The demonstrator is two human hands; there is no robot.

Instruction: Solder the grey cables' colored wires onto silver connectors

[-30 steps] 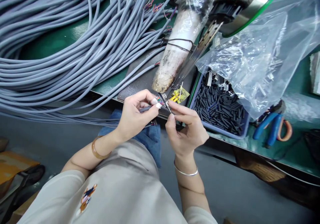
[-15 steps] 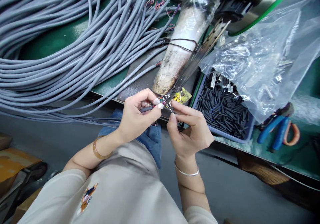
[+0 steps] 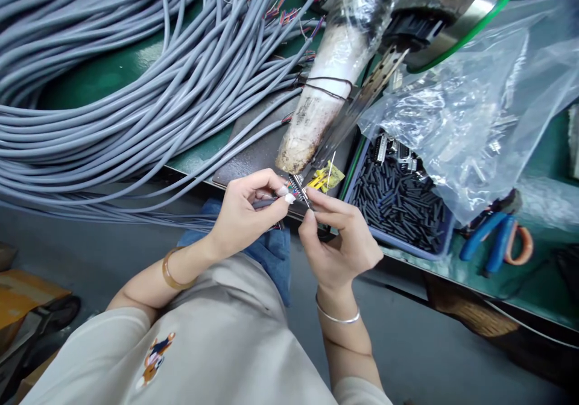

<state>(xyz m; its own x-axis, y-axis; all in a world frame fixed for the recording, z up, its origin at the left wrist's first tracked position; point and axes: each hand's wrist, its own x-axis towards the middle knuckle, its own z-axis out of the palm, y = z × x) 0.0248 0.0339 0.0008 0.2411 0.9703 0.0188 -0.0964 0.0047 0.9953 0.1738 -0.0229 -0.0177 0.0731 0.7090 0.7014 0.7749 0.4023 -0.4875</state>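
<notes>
My left hand (image 3: 246,209) is closed in a pinch, thumb and forefinger together on thin coloured wires (image 3: 289,189). White coverings show on its fingertips. My right hand (image 3: 339,233) pinches the near end of a small metal pin connector (image 3: 299,189) between thumb and fingers. The wires lie against the connector's row of pins; whether each one is joined cannot be made out. Just above both hands is the dark metal tip of the soldering iron (image 3: 335,131), beside the browned lower end of a white tube (image 3: 307,116) in plastic wrap.
A large bundle of grey cables (image 3: 149,109) with stripped ends covers the bench's left side. To the right, a blue bin (image 3: 446,245) holds black sleeves and metal connectors under a clear plastic bag (image 3: 488,103). Blue-handled pliers (image 3: 500,245) lie farther right. A yellow pad (image 3: 332,176) sits behind my fingers.
The connector's pin row shows more plainly between my hands. Both hands have shifted slightly left, still pinching. A thin pale strand now stands out by the yellow pad.
</notes>
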